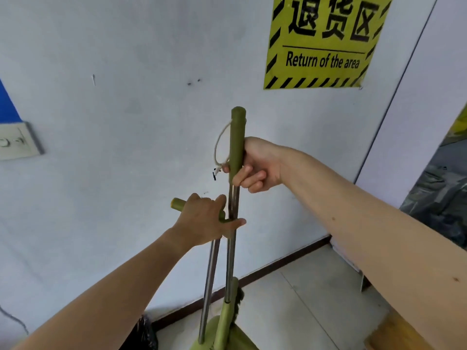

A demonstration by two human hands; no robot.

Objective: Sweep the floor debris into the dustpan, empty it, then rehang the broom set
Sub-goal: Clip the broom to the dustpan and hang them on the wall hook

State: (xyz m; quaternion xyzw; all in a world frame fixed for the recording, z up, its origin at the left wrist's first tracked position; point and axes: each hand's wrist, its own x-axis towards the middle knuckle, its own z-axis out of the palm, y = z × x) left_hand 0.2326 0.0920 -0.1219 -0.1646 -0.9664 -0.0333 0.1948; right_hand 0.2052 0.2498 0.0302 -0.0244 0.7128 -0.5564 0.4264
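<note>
With your right hand [255, 165] clamped on the broom grip [237, 142] and left hand [204, 221] around the dustpan handle [209, 281], guide the cord loop [222, 145] just left of your right hand onto its wall hook.

Broom pole [231, 261] shiny metal w/ matt green plastic grip [237, 137]

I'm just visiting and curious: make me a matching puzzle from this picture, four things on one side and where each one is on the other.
Things:
1. right hand
2. left hand
3. cord loop
4. yellow sign

Places:
A. stuck on the wall, upper right
B. closed around the taller green grip
C. on the shorter green grip, thumb across the taller pole
D. hanging from near the top of the taller grip

Pairs: 1-B, 2-C, 3-D, 4-A
</note>
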